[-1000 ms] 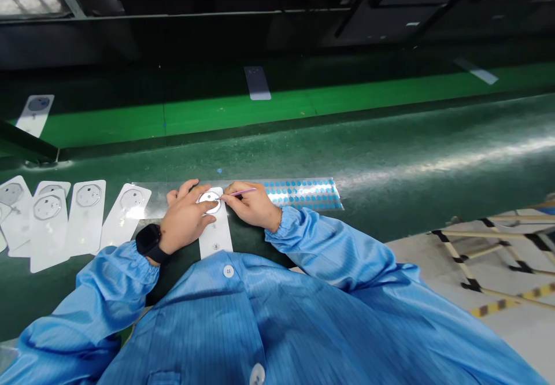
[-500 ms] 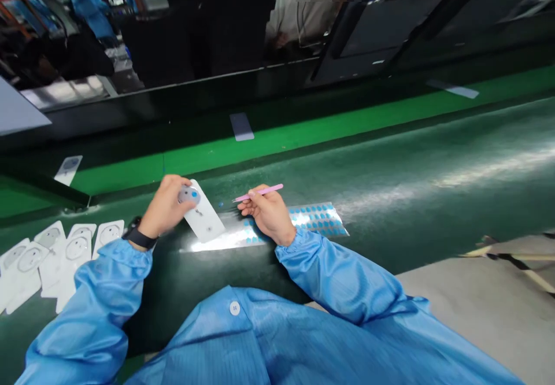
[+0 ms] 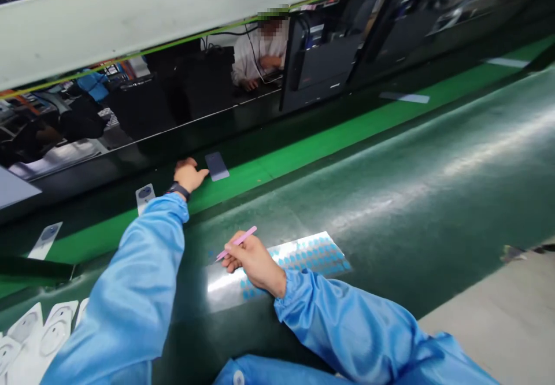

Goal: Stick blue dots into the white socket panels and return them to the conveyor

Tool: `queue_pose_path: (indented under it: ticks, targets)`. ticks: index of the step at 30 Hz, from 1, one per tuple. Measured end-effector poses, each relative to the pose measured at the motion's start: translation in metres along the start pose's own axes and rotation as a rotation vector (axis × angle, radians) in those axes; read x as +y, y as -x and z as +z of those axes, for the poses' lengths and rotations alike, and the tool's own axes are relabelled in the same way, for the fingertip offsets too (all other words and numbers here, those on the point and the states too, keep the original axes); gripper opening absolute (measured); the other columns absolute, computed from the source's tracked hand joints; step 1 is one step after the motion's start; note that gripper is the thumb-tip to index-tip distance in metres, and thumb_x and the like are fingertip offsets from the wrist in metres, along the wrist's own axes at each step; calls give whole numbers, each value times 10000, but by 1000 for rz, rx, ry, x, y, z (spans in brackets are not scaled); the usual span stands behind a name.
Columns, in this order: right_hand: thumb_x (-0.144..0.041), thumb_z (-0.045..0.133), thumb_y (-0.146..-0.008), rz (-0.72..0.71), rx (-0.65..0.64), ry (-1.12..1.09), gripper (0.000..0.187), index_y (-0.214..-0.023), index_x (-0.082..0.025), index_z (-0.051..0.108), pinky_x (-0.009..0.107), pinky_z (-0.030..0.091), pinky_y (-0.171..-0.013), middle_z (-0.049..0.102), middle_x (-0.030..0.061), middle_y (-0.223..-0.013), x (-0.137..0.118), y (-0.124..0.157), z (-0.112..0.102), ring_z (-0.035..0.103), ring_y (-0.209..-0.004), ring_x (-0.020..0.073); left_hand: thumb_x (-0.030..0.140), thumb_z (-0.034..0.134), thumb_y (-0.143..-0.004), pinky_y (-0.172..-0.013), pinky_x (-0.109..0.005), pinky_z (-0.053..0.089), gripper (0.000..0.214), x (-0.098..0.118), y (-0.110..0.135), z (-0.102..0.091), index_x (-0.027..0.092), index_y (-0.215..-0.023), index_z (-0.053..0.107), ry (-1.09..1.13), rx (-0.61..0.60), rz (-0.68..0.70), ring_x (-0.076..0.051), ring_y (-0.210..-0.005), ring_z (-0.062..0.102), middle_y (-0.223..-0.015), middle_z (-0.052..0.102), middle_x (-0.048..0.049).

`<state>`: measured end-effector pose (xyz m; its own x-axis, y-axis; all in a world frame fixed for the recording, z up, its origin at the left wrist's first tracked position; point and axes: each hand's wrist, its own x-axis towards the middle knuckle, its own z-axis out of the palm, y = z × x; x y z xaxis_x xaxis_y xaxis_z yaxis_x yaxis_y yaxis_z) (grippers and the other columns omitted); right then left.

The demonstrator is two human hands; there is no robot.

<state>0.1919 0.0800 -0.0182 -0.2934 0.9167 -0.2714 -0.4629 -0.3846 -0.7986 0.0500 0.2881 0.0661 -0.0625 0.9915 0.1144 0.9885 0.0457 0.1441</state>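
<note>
My left hand (image 3: 189,174) is stretched far out over the bright green belt (image 3: 329,136). Its fingers are loosely bent and hold nothing, and the thumb tip touches the edge of a plain grey card (image 3: 215,166). A white card with a round disc (image 3: 144,196) lies on the belt right beside my left wrist and black watch. My right hand (image 3: 254,263) is closed on pink tweezers (image 3: 237,240) and rests on a shiny sheet of small blue dot stickers (image 3: 303,256) on the dark green mat (image 3: 411,200).
Several white disc cards (image 3: 39,336) are spread at the lower left. Another disc card (image 3: 45,239) lies on the belt at the left. Across the line a seated person (image 3: 260,55) works beside dark equipment (image 3: 321,61). Bare floor (image 3: 498,310) shows at the lower right.
My left hand carried the white disc card away from the sticker sheet out to the far belt and let it go. The right hand stayed with the tweezers. My view tilted upward.
</note>
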Motion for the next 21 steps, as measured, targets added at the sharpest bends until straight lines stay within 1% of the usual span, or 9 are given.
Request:
queue_pose_path:
  ticks: [2, 3, 5, 9, 11, 14, 16, 19, 21]
  targets:
    - [-636, 866, -540, 17, 9, 3, 615, -740, -188, 496, 209, 486, -461, 663, -18, -555, -1, 1, 1, 625, -470, 105, 543, 661, -820, -979, -395, 512, 591, 32, -6, 23, 173, -1275, 584, -3, -70, 10, -321, -1206, 608, -1307, 620, -176]
    - [-650, 862, -531, 27, 12, 6, 627, -740, -188, 493, 210, 485, -462, 655, -23, -550, 0, 1, 1, 625, -473, 106, 557, 665, -821, -964, -403, 519, 627, 43, -10, 32, 166, -1302, 569, -9, -99, 12, -335, -1207, 609, -1314, 617, -189]
    - [-674, 850, -524, 45, 11, 16, 641, -738, -188, 490, 211, 481, -463, 637, -31, -535, 0, 1, 2, 622, -475, 107, 546, 668, -843, -945, -423, 530, 623, 56, -16, 43, 155, -1316, 564, -32, -150, 20, -347, -1196, 614, -1296, 626, -201]
    - [-680, 832, -549, 59, -11, 33, 627, -736, -189, 491, 212, 478, -465, 626, -32, -529, 1, 0, 4, 619, -482, 109, 416, 634, -938, -923, -456, 558, 425, 53, -26, 47, 167, -1279, 592, -91, -214, 67, -259, -1107, 638, -1270, 628, -124]
    - [-676, 833, -551, 55, -17, 33, 623, -738, -188, 493, 214, 480, -468, 627, -31, -535, 1, 1, 4, 620, -487, 109, 382, 626, -952, -916, -462, 566, 393, 49, -26, 44, 172, -1282, 588, -115, -220, 93, -239, -1096, 635, -1286, 613, -105]
    - [-671, 831, -562, 47, -23, 34, 615, -743, -189, 494, 217, 484, -467, 627, -30, -537, 2, -1, 3, 620, -485, 112, 391, 636, -945, -913, -458, 569, 403, 47, -19, 36, 168, -1278, 589, -128, -212, 119, -241, -1099, 633, -1290, 610, -109]
    - [-653, 833, -575, 35, -30, 40, 598, -747, -190, 496, 219, 488, -466, 636, -24, -547, 3, -3, 2, 628, -489, 116, 367, 630, -950, -917, -451, 565, 394, 46, -12, 23, 169, -1288, 588, -124, -185, 124, -239, -1084, 646, -1259, 632, -112]
    - [-615, 844, -587, 7, -26, 42, 570, -751, -191, 500, 214, 493, -463, 647, -21, -556, 3, -5, 2, 634, -489, 117, 207, 572, -943, -926, -423, 544, 380, 33, 4, -12, 150, -1318, 598, -108, -122, 88, -272, -1056, 683, -1134, 710, -148]
    - [-583, 842, -617, -20, -17, 41, 534, -754, -193, 505, 210, 503, -466, 654, -22, -553, -2, -3, 2, 636, -485, 115, 130, 548, -884, -927, -395, 529, 412, 14, 21, -42, 121, -1287, 635, -90, -82, 34, -306, -1083, 685, -1116, 731, -178]
